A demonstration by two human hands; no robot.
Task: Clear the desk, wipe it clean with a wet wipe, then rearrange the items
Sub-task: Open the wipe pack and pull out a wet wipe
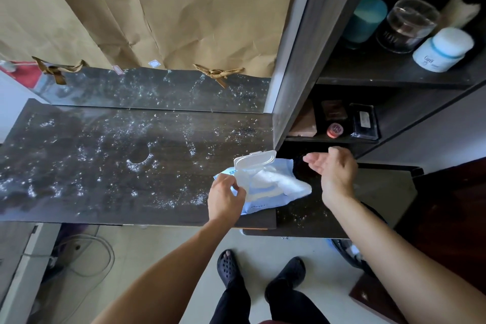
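Observation:
A dark wood-grain desk (110, 171) is speckled with white dust and has a round cable hole. At its right end lies a pale blue wet wipe pack (265, 201) with its white flip lid (253, 162) standing open. A white wipe (284, 181) is pulled partly out and trails to the right. My left hand (226, 196) pinches the pack's left edge by the lid. My right hand (332, 168) hovers just right of the wipe, fingers spread, holding nothing.
A dusty mirror strip (157, 89) and brown paper (163, 10) back the desk. A dark shelf unit (389, 79) at the right holds a teal cup (364, 20), a glass jar (406, 25), a white bottle (441, 48) and small boxes. Cables lie on the floor (86, 255).

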